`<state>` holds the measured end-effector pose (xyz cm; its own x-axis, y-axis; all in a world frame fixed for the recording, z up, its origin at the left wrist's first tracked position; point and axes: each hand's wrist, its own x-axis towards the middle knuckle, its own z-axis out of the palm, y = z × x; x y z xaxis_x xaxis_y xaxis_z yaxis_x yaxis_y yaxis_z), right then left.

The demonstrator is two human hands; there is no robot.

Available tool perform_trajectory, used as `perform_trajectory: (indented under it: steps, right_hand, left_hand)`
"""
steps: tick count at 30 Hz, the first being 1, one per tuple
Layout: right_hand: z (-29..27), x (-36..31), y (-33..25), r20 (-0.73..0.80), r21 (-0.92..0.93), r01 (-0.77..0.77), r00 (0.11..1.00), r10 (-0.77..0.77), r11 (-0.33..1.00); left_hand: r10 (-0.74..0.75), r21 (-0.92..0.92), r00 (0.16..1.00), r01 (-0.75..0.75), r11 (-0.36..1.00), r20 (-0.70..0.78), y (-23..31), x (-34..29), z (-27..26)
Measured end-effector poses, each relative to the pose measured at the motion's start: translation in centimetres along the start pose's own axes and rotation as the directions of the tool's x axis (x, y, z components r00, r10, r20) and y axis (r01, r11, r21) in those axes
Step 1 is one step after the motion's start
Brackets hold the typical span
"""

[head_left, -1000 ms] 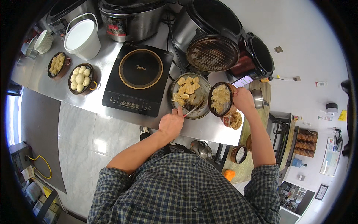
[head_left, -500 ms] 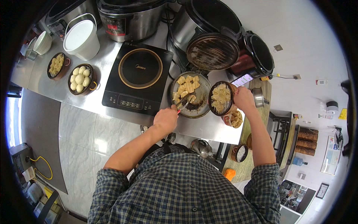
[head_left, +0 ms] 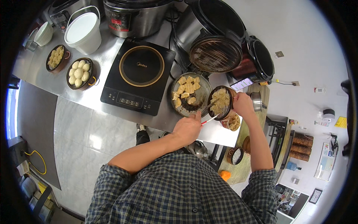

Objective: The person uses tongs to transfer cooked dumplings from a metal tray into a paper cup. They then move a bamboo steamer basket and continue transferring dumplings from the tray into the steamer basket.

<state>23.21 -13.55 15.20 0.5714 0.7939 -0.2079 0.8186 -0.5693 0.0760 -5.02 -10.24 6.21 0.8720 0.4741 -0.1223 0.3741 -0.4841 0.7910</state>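
My left hand [head_left: 188, 128] is closed around a pair of tongs [head_left: 209, 120], which has a red-and-white arm and a darker one. The tongs' tips reach into a small round brown pot [head_left: 234, 98] filled with pale dumplings [head_left: 220, 100]. By its right side, my right hand [head_left: 243, 105] grips this pot, tilted a little, beside the griddle's right edge. On the open round electric griddle [head_left: 203, 93] lie several browned dumpling pieces [head_left: 189, 86], with dark scorch marks near the front. The griddle's ridged lid [head_left: 216, 54] stands raised behind.
An induction cooker [head_left: 140, 74] sits left of the griddle. Farther left are a pot of white buns [head_left: 78, 74], a pot of dumplings [head_left: 56, 58] and a white bucket [head_left: 84, 33]. Electric cookers [head_left: 140, 20] line the back. Another dumpling container [head_left: 234, 123] stands below my right hand.
My left hand has moved right with the tongs, from the griddle to the pot. A piece formerly by the tongs now lies on the griddle. The right hand stays on the pot.
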Motion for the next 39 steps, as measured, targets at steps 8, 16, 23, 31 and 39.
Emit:
perform_trajectory:
  steps: [8, 16, 23, 31, 39]
  right_hand:
    - [-0.6, -0.5, -1.5, 0.024, -0.125, 0.015, 1.000, -0.012, 0.992]
    - [-1.0, 1.1, -1.4, 0.090, -0.174, -0.015, 0.995, 0.031, 0.985]
    - [-1.9, 2.6, -1.5, 0.100, -0.228, -0.044, 0.993, 0.068, 0.973]
    - [-2.0, 2.6, 0.9, 0.083, -0.179, -0.171, 0.979, 0.188, 0.969]
    - [-0.3, -2.5, 5.7, -0.172, 0.095, -0.214, 0.958, 0.228, 0.972]
  left_hand:
    - [0.004, -0.032, 1.000, -0.004, 0.999, -0.005, -1.0, 0.8, 1.6]
    - [-0.064, -0.217, 0.993, 0.040, 0.975, -0.102, -5.3, -0.9, 2.2]
    - [-0.171, -0.182, 0.984, 0.159, 0.970, -0.052, -8.4, -0.1, 2.6]
    - [-0.182, 0.125, 0.983, 0.179, 0.976, 0.014, -6.3, 1.3, -0.2]
    - [-0.105, 0.451, 0.994, 0.086, 0.888, 0.017, -4.8, -2.2, -3.2]
